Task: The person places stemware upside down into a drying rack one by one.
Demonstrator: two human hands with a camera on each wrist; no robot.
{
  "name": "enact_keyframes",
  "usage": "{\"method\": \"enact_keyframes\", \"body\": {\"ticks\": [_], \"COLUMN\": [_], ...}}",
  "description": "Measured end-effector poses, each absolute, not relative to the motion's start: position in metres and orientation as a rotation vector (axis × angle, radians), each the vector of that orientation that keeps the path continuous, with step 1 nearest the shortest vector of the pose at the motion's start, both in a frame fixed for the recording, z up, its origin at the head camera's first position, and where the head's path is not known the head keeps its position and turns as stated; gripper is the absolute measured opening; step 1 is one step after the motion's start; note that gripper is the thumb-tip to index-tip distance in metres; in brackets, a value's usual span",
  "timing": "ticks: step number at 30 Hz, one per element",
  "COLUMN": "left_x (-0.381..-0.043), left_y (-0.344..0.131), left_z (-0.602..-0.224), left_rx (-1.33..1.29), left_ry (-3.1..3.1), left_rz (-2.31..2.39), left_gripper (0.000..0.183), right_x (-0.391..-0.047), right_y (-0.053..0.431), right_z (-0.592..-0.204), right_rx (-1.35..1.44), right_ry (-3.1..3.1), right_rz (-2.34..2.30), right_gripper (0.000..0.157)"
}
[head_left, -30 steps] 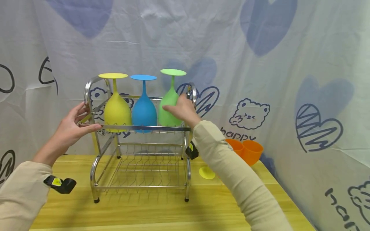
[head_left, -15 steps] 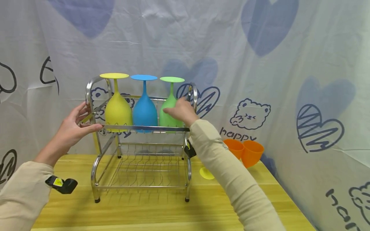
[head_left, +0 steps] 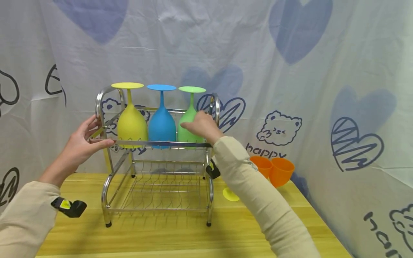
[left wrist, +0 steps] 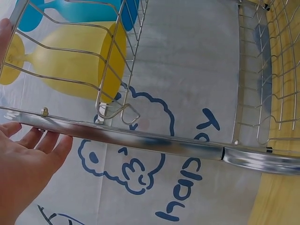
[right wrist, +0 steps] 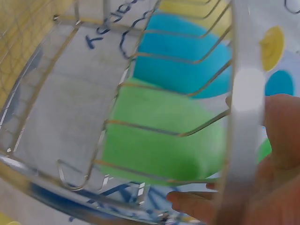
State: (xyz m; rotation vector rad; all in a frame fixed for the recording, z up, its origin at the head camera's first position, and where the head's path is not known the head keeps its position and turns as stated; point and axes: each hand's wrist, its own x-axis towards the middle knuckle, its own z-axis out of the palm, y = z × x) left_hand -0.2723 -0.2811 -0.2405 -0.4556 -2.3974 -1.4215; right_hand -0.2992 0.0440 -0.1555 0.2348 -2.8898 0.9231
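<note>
A two-tier metal dish rack (head_left: 161,143) holds three wine goblets upside down in a row on its upper tier. The yellow goblet (head_left: 131,125) stands at left, the blue goblet (head_left: 162,127) in the middle and the green goblet (head_left: 184,134) at right. My right hand (head_left: 203,126) holds the green goblet's bowl from the right, thumb in front; its far fingers are partly hidden in the head view. At the upper left corner, my left hand (head_left: 79,141) grips the rack, thumb along the front rail. The left wrist view shows its fingers (left wrist: 58,150) against the side bar.
Two orange cups (head_left: 281,172) stand on the wooden table (head_left: 155,240) right of the rack, partly behind my right sleeve. A round yellow base (head_left: 231,194) lies near them. The rack's lower tier (head_left: 164,186) is bare wire. Behind hangs a printed cloth (head_left: 284,86).
The green goblet has come down into the upper tier, its base now about level with the blue one. My right hand lowered slightly with it; my left hand stays on the rack.
</note>
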Motion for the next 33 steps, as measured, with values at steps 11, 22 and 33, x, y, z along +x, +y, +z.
{"method": "enact_keyframes", "body": {"ticks": [11, 22, 33], "left_x": [-0.266, -0.253, -0.232], "left_y": [-0.276, -0.264, -0.255], "left_z": [-0.253, -0.267, -0.286], "left_rx": [-0.462, -0.381, -0.342], "left_ry": [-2.309, -2.248, -2.198], "left_rz": [-1.353, -1.473, -1.423], "left_gripper": [0.082, 0.079, 0.065], "right_x": [-0.241, -0.222, -0.244], "right_y": [0.056, 0.132, 0.219], "right_z": [-0.119, -0.114, -0.152], "right_rx": [0.555, 0.715, 0.338], "right_ry": [-2.784, -2.300, -2.321], "right_rz": [0.693, 0.792, 0.869], "right_gripper": [0.069, 0.044, 0.054]}}
